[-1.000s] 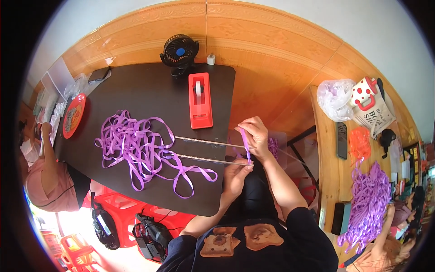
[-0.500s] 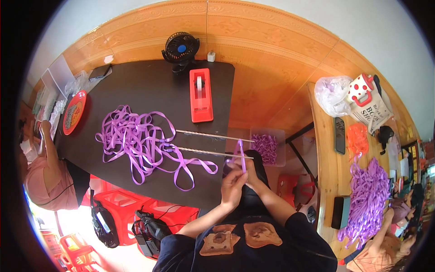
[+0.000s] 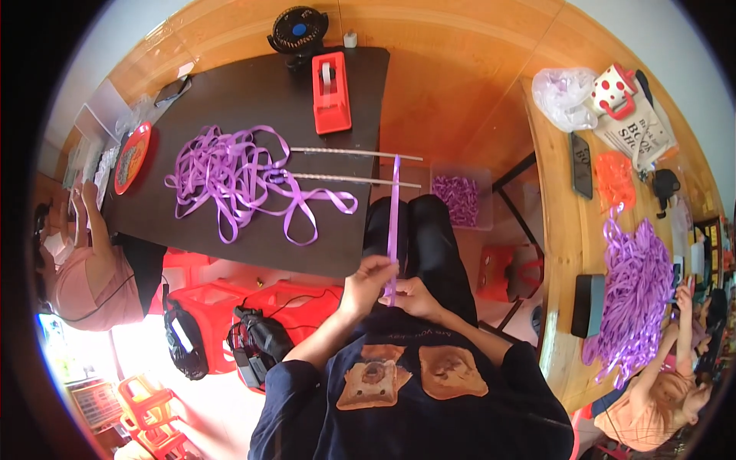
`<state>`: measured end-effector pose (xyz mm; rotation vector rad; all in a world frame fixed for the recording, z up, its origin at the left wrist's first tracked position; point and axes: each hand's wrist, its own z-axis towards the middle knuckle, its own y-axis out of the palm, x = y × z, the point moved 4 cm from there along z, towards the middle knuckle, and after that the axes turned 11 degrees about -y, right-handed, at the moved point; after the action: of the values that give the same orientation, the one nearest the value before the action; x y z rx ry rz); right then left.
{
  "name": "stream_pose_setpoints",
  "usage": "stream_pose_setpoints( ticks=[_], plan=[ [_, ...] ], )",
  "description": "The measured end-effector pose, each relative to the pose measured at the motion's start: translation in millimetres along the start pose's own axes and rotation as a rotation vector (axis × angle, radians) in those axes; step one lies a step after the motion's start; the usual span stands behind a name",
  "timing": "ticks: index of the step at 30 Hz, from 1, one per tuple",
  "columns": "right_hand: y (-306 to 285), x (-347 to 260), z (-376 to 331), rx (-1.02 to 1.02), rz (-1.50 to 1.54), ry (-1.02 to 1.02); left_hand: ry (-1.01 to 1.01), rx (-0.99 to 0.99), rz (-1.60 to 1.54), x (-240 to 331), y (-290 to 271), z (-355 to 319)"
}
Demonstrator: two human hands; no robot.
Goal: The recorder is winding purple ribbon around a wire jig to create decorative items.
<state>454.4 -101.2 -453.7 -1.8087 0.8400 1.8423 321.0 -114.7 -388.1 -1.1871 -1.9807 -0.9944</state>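
Note:
A purple ribbon [image 3: 393, 222] is drawn taut from the tips of two thin metal rods [image 3: 341, 152] down to my lap. My left hand [image 3: 371, 285] pinches it just above its lower end. Close beside it on the right, my right hand [image 3: 414, 297] is closed at the ribbon's lower end, its fingertips partly hidden. The rods jut past the right edge of the dark table [image 3: 322, 257]. On that table a loose tangle of purple ribbon [image 3: 218, 180] lies around the rods' inner ends.
A red tape dispenser [image 3: 331, 96], a black fan [image 3: 299, 31] and a red plate [image 3: 133, 159] stand on the dark table. Below the rod tips sits a clear bin [image 3: 481, 201] of purple pieces. The wooden table [image 3: 563, 245] at right bears a ribbon heap [image 3: 632, 295]. Co-workers sit at both sides.
Both hands have come down from the rod tips toward my body, drawing the ribbon into a long straight line. The head view has shifted, so the tables appear higher.

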Motion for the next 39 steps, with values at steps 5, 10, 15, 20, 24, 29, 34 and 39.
stream_pose_setpoints(
  ticks=[5,10,15,20,24,29,34,39],
  plan=[
    [1.6,-7.7,-6.6,-0.032,0.131,0.117,0.020,0.025,0.090,-1.3,-5.3,4.0],
    [6.4,-16.2,-10.9,-0.034,0.274,0.167,0.105,0.001,0.108,4.6,-4.5,-0.1],
    [10.6,-21.3,-10.0,-0.092,0.166,0.145,0.113,0.021,0.024,20.6,3.6,-6.5],
    [14.6,-14.7,-6.8,-0.126,0.020,0.121,0.115,-0.028,0.052,20.1,1.4,-5.4],
    [9.8,-7.1,-4.3,-0.117,-0.133,0.082,0.123,-0.052,0.110,17.7,0.6,-0.1],
    [9.8,-10.6,-0.8,-0.137,-0.205,0.043,0.133,-0.037,0.076,15.7,-1.3,3.9],
    [3.0,-7.6,1.6,-0.151,-0.281,0.068,0.098,-0.008,0.143,16.3,-8.1,6.7],
    [-49.4,-45.9,12.5,0.439,-0.745,-0.303,0.056,-0.057,0.016,17.6,-5.8,3.5]
  ],
)
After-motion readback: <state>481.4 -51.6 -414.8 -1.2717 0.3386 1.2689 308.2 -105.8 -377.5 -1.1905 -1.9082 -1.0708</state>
